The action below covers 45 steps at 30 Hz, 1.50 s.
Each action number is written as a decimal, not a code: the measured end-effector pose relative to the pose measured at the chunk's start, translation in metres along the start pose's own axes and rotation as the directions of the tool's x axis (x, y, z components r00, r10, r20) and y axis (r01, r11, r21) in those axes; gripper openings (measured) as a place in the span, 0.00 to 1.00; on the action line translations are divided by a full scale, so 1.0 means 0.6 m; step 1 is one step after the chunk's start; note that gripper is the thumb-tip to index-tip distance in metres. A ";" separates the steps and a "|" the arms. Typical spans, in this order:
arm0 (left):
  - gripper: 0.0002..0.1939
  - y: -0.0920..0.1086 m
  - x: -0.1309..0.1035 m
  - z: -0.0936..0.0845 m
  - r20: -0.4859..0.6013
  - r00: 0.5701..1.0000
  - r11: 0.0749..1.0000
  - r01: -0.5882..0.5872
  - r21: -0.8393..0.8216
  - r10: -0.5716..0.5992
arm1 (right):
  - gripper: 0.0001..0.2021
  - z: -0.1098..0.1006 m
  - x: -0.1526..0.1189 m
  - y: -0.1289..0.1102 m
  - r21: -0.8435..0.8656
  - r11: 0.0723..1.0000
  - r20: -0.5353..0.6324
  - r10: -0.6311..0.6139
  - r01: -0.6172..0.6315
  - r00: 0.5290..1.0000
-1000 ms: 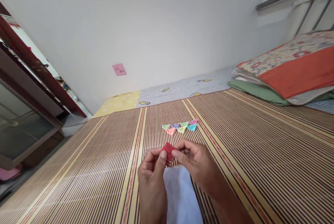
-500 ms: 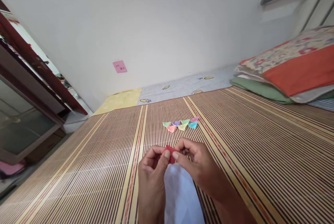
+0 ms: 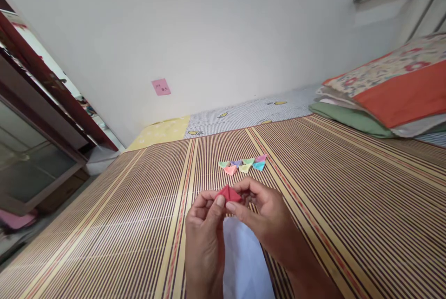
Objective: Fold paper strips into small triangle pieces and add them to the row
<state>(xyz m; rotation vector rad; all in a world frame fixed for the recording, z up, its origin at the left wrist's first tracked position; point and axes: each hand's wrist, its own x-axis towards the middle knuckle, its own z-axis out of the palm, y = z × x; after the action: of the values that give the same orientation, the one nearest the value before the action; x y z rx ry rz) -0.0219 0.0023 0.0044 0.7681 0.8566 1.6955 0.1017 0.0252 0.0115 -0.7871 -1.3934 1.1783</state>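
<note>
Between my hands is a small piece of folded red paper, triangular, with its point facing away from me and a crease down the middle. My left hand pinches its left side between thumb and fingers. On the right side, my right hand holds it the same way, thumb along the lower edge. Just beyond my fingers, several small folded paper triangles in green, purple, pink, yellow and blue lie in two rows on the striped mat.
Below my hands lies a pale bluish-white sheet or cloth. Folded bedding is stacked at the far right. A white wall with a pink note rises behind the mat. A dark red door frame stands at left.
The red paper has turned from a squarish shape to a triangle pointing away from me. Both hands have kept hold of it, and the view has shifted slightly.
</note>
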 end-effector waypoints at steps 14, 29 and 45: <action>0.15 0.011 -0.013 0.005 -0.015 0.998 0.941 -0.054 0.335 0.063 | 0.07 -0.010 0.003 0.007 -0.505 0.753 -0.076 -0.526 0.423 0.847; 0.08 0.019 0.000 -0.023 0.017 0.977 0.913 -0.203 0.355 0.211 | 0.09 -0.004 0.001 0.001 -0.464 0.707 0.053 -0.579 0.533 0.814; 0.04 0.008 0.000 -0.034 0.034 0.964 0.925 -0.262 0.277 0.263 | 0.07 -0.001 -0.004 -0.008 -0.139 0.916 -0.002 -0.380 0.376 0.925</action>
<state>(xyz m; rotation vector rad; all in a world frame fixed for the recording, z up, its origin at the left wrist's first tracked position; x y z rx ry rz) -0.0411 -0.0020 -0.0026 1.1132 1.0474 1.8312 0.1036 0.0215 0.0149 -0.5890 -1.5316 0.7735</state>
